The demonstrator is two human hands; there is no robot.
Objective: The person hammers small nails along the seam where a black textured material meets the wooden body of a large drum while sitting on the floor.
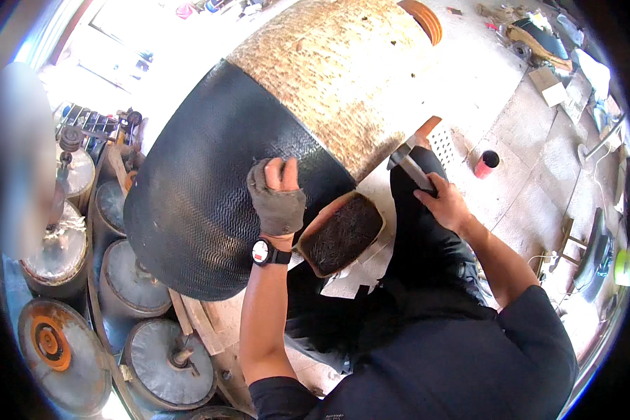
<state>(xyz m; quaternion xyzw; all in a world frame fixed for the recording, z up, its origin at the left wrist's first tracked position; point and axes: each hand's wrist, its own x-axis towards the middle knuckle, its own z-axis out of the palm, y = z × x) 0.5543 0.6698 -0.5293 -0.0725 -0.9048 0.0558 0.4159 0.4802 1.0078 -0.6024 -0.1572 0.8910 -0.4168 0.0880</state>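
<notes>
A large rounded form has a black textured covering [182,182] on one part and a rough, mottled tan surface [308,91] on the other. My left hand [276,196], in a grey fingerless glove, rests on the black covering with curled fingers; whether they hold anything small is hidden. My right hand [444,203] grips a metal tool [414,168] above my dark-clothed leg, to the right of the seam. An open box [339,234] of small dark pieces, too small to make out, sits between my hands, against the covering's lower edge.
Several metal cylinders [129,273] crowd the left side among wooden strips [199,325]. A red cup [486,164] stands on the tiled floor [518,196] at right, near a perforated white piece [443,148]. Assorted scraps [547,87] and a dark curved piece [591,255] lie farther right.
</notes>
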